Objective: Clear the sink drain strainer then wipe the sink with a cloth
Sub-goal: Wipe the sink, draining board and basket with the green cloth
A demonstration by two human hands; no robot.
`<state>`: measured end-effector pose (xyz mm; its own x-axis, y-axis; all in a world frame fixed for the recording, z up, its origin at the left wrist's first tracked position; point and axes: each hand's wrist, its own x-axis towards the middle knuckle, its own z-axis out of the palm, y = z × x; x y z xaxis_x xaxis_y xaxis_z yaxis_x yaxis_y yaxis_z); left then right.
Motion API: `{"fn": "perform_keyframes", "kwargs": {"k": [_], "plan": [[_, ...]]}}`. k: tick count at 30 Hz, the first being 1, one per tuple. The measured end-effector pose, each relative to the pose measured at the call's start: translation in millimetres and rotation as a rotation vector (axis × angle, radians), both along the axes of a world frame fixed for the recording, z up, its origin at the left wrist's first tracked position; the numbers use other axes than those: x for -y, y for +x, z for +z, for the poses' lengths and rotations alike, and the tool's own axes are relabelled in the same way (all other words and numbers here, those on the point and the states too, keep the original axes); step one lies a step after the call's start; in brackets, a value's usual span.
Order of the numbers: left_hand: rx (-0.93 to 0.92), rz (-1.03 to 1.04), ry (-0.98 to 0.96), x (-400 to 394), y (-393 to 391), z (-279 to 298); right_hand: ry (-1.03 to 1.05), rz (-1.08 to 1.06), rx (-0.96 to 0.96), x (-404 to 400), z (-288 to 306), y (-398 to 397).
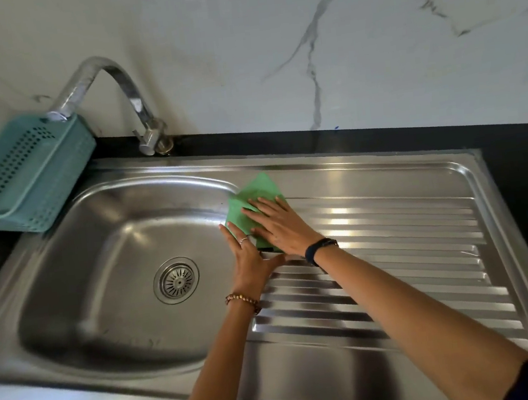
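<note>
A green cloth (257,194) lies on the rim between the steel sink basin (67,271) and the ribbed drainboard (393,251). My right hand (280,224) presses flat on the cloth with the fingers spread. My left hand (250,260) rests flat beside it at the basin's right edge, its fingertips touching the cloth's near corner. The round drain strainer (176,280) sits in the basin floor and looks free of debris.
A curved chrome tap (111,85) rises behind the basin. A teal perforated basket (23,174) sits at the sink's back left corner. A black counter (523,177) surrounds the sink, with a white marble wall (272,51) behind.
</note>
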<state>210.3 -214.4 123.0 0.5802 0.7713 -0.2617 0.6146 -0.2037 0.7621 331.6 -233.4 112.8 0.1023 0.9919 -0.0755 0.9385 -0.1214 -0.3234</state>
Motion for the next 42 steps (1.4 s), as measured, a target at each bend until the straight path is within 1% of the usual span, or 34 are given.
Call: {"fn": "perform_keyframes", "kwargs": {"k": [3,6,7,13,16,21,25,27,30,33,37,39,40,42], "plan": [[-0.048,-0.003,0.098,12,-4,4,0.054,-0.081,0.005,23,-1,4],[-0.093,-0.080,0.325,35,0,4,0.060,-0.222,0.021,55,-3,22],[-0.094,-0.114,0.363,42,4,4,0.052,-0.262,0.028,66,-4,29],[-0.127,-0.518,0.373,85,52,3,0.009,-0.498,0.073,154,-5,83],[-0.131,-0.623,0.374,99,68,5,-0.017,-0.635,0.044,193,-1,112],[-0.262,-0.685,0.348,97,69,2,-0.096,-0.812,0.076,228,8,136],[-0.275,-0.694,0.349,97,70,3,-0.076,-0.921,0.061,244,14,116],[-0.278,-0.700,0.350,97,70,3,-0.067,-0.937,0.072,256,14,97],[-0.288,-0.700,0.355,97,71,3,-0.140,-0.937,0.118,268,10,77],[-0.297,-0.699,0.360,98,72,3,-0.183,-0.960,0.128,260,15,84],[-0.286,-0.710,0.362,97,71,3,-0.274,-0.906,0.180,242,19,105],[-0.233,-0.706,0.347,94,68,5,-0.263,-0.925,0.158,239,20,107],[-0.193,-0.688,0.339,91,66,6,-0.223,-0.950,0.121,238,20,106],[-0.139,-0.635,0.344,79,57,8,-0.078,-1.028,0.003,235,22,100]]}}
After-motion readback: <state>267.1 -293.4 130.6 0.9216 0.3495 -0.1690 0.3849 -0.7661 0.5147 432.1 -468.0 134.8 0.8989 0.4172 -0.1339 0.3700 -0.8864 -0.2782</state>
